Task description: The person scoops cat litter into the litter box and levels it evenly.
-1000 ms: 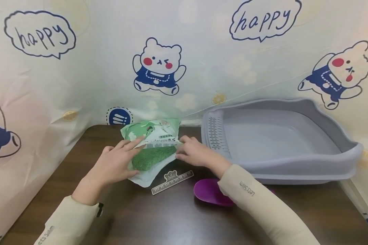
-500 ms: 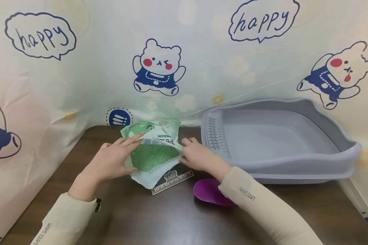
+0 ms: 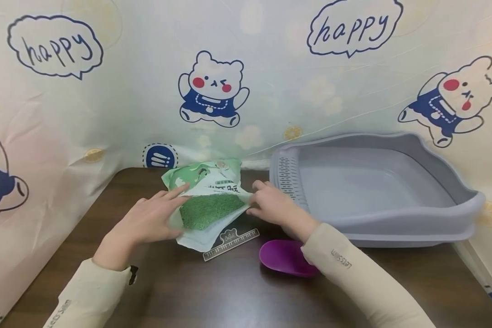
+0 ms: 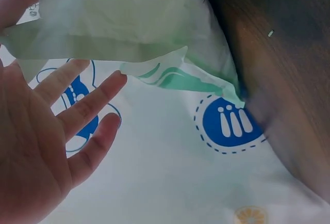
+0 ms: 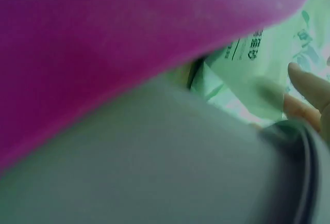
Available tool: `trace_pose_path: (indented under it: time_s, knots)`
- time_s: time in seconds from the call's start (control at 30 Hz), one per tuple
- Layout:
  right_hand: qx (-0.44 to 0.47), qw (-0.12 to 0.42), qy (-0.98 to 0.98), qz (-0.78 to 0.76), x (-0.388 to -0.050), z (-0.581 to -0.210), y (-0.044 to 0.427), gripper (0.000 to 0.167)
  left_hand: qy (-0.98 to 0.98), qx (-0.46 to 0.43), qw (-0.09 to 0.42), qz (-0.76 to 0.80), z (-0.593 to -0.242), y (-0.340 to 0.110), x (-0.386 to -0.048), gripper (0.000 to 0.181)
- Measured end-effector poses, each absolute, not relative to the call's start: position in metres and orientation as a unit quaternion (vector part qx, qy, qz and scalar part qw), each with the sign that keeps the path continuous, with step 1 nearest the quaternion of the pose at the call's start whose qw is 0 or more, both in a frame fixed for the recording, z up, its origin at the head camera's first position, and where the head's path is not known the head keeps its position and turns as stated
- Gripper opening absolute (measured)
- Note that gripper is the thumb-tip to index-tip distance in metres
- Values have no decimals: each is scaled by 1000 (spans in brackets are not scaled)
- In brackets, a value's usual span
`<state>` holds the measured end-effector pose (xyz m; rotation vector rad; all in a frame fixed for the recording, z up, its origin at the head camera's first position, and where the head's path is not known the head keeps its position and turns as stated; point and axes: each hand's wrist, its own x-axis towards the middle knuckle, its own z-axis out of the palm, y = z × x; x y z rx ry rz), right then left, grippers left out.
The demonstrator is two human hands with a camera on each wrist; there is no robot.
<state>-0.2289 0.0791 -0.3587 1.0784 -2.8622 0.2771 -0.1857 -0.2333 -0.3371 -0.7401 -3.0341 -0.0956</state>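
A green-and-white plastic bag of litter lies on the table, its mouth gaping toward me with green granules showing inside. My right hand pinches the right edge of the mouth and draws it out to a point. Along the left edge, my left hand lies against the bag with fingers straight and spread; the left wrist view shows the same left hand beside the pale bag. A clear ruler-shaped clip with a piano-key pattern lies just in front of the bag.
Right of the bag stands a grey litter tray with a perforated strip on its left side. A purple scoop lies near the right forearm, its handle hidden by the sleeve. A printed curtain hangs behind the table.
My right hand has moved a little to the right, pulling the right edge of the bag's mouth outward. The left hand has hardly moved.
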Motion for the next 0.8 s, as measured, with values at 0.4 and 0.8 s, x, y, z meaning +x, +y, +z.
trace_pose_path:
  time_s: [0.4,0.8]
  knots:
    - [417,40,-897,142,-211,-341,126,33,-960,-269,-19,-72,-341,-241,-185,80]
    - [456,167,-852,197,-156,-352,223,34,-955,-288,-17,-72,-340,-244,-181,98]
